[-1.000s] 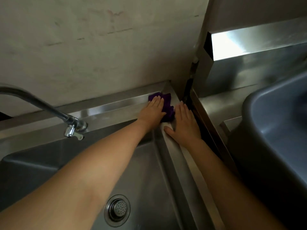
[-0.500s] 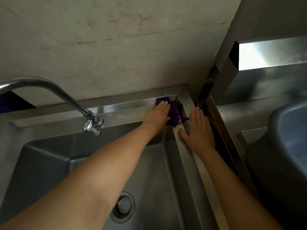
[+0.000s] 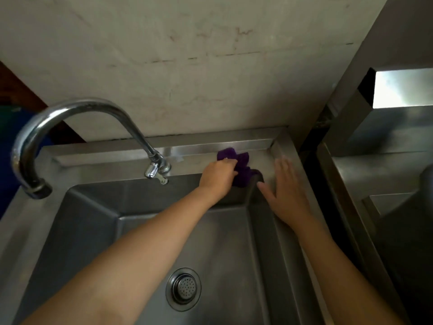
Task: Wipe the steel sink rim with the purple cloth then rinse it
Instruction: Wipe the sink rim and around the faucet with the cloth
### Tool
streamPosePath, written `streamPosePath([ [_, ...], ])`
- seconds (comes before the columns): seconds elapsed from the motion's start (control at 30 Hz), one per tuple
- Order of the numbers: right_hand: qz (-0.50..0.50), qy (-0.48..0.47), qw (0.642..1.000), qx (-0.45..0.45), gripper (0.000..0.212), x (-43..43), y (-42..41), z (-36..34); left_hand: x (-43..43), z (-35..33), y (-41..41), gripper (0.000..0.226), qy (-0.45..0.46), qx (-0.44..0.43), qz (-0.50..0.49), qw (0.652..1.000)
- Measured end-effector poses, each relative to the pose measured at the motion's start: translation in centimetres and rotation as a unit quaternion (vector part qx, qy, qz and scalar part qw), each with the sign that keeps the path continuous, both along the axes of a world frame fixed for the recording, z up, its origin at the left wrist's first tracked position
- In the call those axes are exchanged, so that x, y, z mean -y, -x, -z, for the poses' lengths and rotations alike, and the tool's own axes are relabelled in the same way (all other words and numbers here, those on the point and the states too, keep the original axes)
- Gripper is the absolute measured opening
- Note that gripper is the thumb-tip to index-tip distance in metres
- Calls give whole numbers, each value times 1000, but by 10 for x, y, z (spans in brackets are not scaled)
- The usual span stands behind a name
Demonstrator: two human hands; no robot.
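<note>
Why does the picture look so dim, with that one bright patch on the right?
Head view: light is dim and the basin shadowed; glare flares off the steel panel at right; the wide lens bends the faucet; the right hand looks slightly blurred.

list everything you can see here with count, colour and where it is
purple cloth: 1, purple, bunched on the back rim near the right corner, lower end hanging over the basin edge
steel sink: 1, grey steel, fills the lower frame
faucet: 1, chrome gooseneck, rises from the back rim, spout curving left
drain strainer: 1, steel, in the basin floor
wall: 1, stained beige, behind the sink
steel counter: 1, grey, right of the sink across a dark gap
left hand: 1, gripping the cloth
right hand: 1, flat and open on the right rim, beside the cloth
</note>
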State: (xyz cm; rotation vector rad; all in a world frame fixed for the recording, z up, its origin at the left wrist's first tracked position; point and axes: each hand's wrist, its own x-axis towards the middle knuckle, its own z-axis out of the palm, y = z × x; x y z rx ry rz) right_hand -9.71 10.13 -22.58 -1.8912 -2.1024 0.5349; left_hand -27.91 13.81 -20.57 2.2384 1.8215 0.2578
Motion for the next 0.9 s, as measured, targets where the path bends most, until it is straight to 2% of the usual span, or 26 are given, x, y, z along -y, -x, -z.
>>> streamPosePath([
  [0.07,-57,25,988,-139,68,4,26,-8,9,-4,6,35,-1,93,-62,994],
  [0.13,-91,48,954,-283,48,3,47,-16,15,-5,14,35,27,254,-139,957],
  [0.17,-92,52,938,-331,39,1,55,-19,17,-7,17,34,53,356,-179,916],
  [0.23,-62,72,908,-408,37,-2,69,-23,24,-14,24,32,104,523,-226,815],
  [0.33,-30,127,843,-521,51,-6,84,-27,29,-24,32,34,164,647,-248,702],
  [0.37,-27,142,826,-544,57,-7,87,-28,31,-28,34,35,174,670,-248,678],
  [0.4,-25,156,809,-566,59,-7,90,-31,33,-32,37,34,174,674,-248,674],
  [0.43,-23,163,803,-573,56,-8,93,-35,35,-38,40,33,164,653,-249,696],
  [0.47,-23,159,809,-565,49,-9,98,-38,37,-42,44,33,145,597,-248,749],
  [0.53,-14,113,854,-507,32,-16,108,-40,44,-49,58,33,91,410,-233,877],
  [0.57,4,73,880,-469,27,-23,112,-40,48,-50,69,33,63,347,-234,906],
  [0.6,33,31,902,-430,24,-33,115,-39,53,-50,81,33,39,339,-255,905],
  [0.63,61,-6,920,-388,26,-43,118,-37,57,-50,93,32,16,376,-289,880],
  [0.7,92,-58,948,-298,36,-62,128,-38,61,-53,112,32,-40,460,-361,810],
  [0.73,82,-73,959,-261,39,-69,137,-39,59,-55,118,36,-68,461,-391,794],
  [0.83,-58,-76,982,-165,46,-78,177,-33,41,-64,130,59,-127,428,-426,786],
  [0.9,-132,-45,986,-97,48,-78,197,-16,27,-70,134,52,-136,490,-383,771],
])
